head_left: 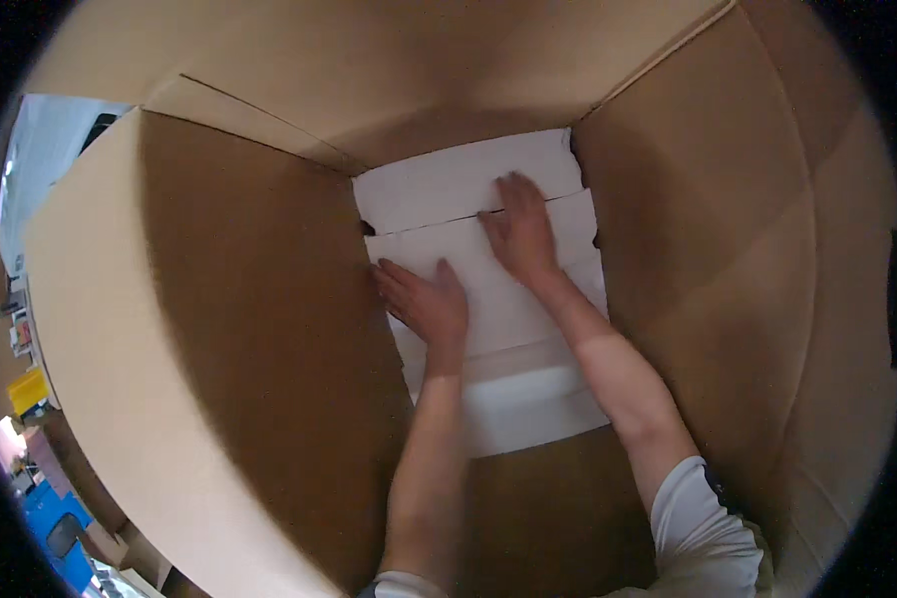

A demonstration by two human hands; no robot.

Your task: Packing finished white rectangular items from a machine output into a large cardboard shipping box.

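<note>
**Head view: both palms down on white boxes deep inside the carton**

Head camera had us looking straight down into a tall brown corrugated cardboard carton (249,329), its walls rising on every side. At the bottom lay flat white rectangular cardboard boxes (439,184), packed edge to edge from the far wall toward us. Our left hand (426,299) lay flat and open on the nearer white box, fingers spread, gripping nothing. Our right hand (520,234) was open as well, palm down, fingertips across the seam between the two farthest boxes. Neither hand had closed on anything; both simply pressed on the white surfaces.

To do this well, we judged the pressure should stay even across both palms, so the layer sat level and tight against the far wall, with no edge riding up over its neighbour. Flat fingers looked right, since they spread the load rather than denting the thin card.

Plenty stayed hidden. Our forearms covered the middle of the stack, so we could not tell how many boxes there were. Dark gaps showed at the left and right edges of the layer, but what lay under it was out of sight. The nearest white box was washed out by glare. Beyond the carton's left rim (90,299), blue and yellow shapes were too small to identify.
</note>
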